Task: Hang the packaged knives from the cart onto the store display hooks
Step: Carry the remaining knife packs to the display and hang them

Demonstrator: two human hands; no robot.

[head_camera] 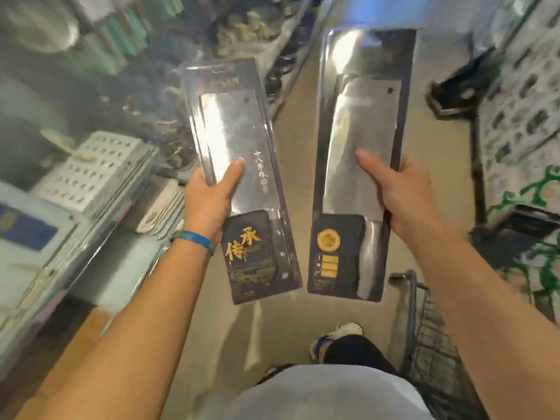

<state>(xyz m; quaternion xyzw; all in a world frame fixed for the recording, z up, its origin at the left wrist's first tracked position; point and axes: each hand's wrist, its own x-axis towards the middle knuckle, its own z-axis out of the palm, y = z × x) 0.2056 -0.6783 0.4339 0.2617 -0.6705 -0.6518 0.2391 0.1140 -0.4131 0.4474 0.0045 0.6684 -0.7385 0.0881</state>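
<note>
I hold two packaged cleavers upright in front of me, over the aisle floor. My left hand (209, 195) grips the left packaged knife (233, 131) by its left edge, thumb across the blade; its black card has gold characters at the bottom. My right hand (403, 198) grips the right packaged knife (363, 122) by its right edge, thumb on the blade; that pack is longer and carries a gold round seal. The wire cart (430, 338) stands at my lower right. The display hooks cannot be made out in the blurred shelving.
Store shelves (91, 177) with boxed goods run along the left. Stacked patterned boxes (521, 122) fill the right side. A tan floor aisle (297, 153) runs ahead between them. My shoe and dark trouser leg show below.
</note>
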